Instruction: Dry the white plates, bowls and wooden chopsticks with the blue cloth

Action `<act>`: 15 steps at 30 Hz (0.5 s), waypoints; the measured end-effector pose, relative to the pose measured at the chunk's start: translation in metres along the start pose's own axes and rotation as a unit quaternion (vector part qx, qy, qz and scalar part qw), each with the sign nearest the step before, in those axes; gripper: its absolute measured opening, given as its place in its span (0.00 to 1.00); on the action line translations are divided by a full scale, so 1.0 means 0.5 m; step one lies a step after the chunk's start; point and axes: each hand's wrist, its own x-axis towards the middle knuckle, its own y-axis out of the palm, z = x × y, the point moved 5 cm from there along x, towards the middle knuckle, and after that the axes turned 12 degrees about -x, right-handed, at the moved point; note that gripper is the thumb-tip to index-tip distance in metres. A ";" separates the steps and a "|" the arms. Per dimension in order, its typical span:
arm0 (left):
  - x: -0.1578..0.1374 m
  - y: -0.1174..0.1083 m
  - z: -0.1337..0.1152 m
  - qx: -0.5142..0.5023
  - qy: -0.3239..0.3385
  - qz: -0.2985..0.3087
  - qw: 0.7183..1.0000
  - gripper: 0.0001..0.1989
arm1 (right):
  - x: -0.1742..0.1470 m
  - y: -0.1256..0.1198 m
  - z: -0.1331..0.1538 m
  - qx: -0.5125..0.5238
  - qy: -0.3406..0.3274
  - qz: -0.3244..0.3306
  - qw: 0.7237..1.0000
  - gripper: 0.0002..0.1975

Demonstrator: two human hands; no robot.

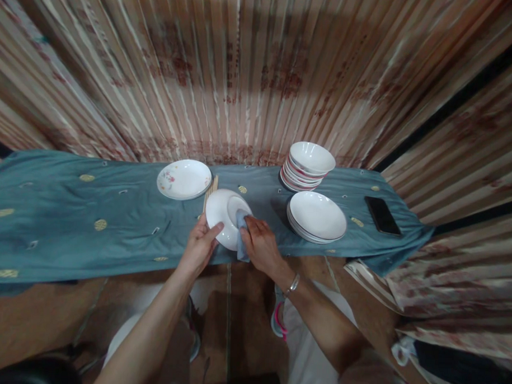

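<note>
My left hand [201, 241] grips the near left edge of a white plate [220, 213], thumb on the side facing me. The plate is tilted over the front part of the table, its underside with the foot ring turned up. In my right hand [259, 242] is a bunched blue-grey cloth [241, 236], pressed against the plate's right part. Some wooden chopsticks [214, 185] lie just behind the plate, partly hidden by it. To their left rests a white plate with a floral rim [185, 179].
A stack of white bowls [311, 157] stands at the back right, with a stack of white plates [318, 215] in front. Farther right lies a black phone [382, 215]. A green-blue cloth [125, 210] covers the narrow table; pleated curtains [243, 74] hang behind.
</note>
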 end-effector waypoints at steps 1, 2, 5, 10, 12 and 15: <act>0.001 -0.001 0.000 0.002 0.001 -0.003 1.000 0.32 | -0.002 -0.002 0.004 0.000 -0.006 -0.002 1.000 0.19; 0.003 -0.002 -0.001 0.003 0.003 -0.006 1.000 0.33 | -0.004 -0.004 0.008 0.001 -0.012 -0.004 1.000 0.19; 0.007 -0.005 -0.002 0.004 0.008 -0.007 1.000 0.33 | -0.008 -0.016 0.021 0.014 -0.035 -0.015 0.999 0.18; 0.008 -0.008 0.002 0.012 0.011 -0.001 1.000 0.30 | -0.017 -0.028 0.042 0.057 -0.067 -0.023 0.996 0.19; 0.007 -0.008 0.003 0.012 0.017 -0.001 1.000 0.28 | -0.018 -0.028 0.052 0.075 -0.076 -0.024 0.994 0.20; 0.005 -0.003 0.006 0.008 0.023 0.010 1.000 0.24 | -0.016 -0.026 0.063 0.093 -0.087 -0.022 0.992 0.21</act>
